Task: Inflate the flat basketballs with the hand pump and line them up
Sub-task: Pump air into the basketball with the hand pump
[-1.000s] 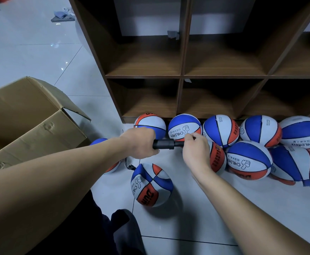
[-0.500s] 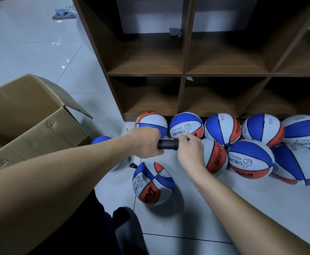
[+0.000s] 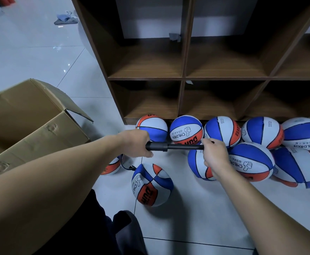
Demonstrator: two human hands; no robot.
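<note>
left hand (image 3: 136, 143): fingers wrapped tight round the pump barrel (image 3: 157, 146), mid-frame, knuckles up
right hand (image 3: 215, 153): fingers curled round the pump's handle end, right of centre; handle itself hidden inside the fist
pump: black, held level between both hands above the floor; we see the thinner rod (image 3: 185, 146) drawn out of the barrel
hose (image 3: 125, 165): short black loop hanging under the left hand, running toward the ball at lower centre; we cannot tell if the needle is seated
ball being filled (image 3: 151, 184): lower centre on the tiles, just below the pump, free-standing, nothing bracing it
flat ball (image 3: 297, 167): far right, creased and sagging, in our judgement not yet pumped
other balls (image 3: 186, 129): row along the shelf foot, second row in front, touching each other
risk 1: we think a hard stroke can tug the hose and pull the needle out, since the ball sits loose
risk 2: ball can roll toward the trouser leg (image 3: 95, 227) at the bottom edge
risk 3: right elbow swing can knock the front row out of line
risk 4: pushing off-axis can bend the rod
box (image 3: 31, 122): open cardboard, left of frame
shelf (image 3: 184, 78): brown cubbies, top of frame
</note>
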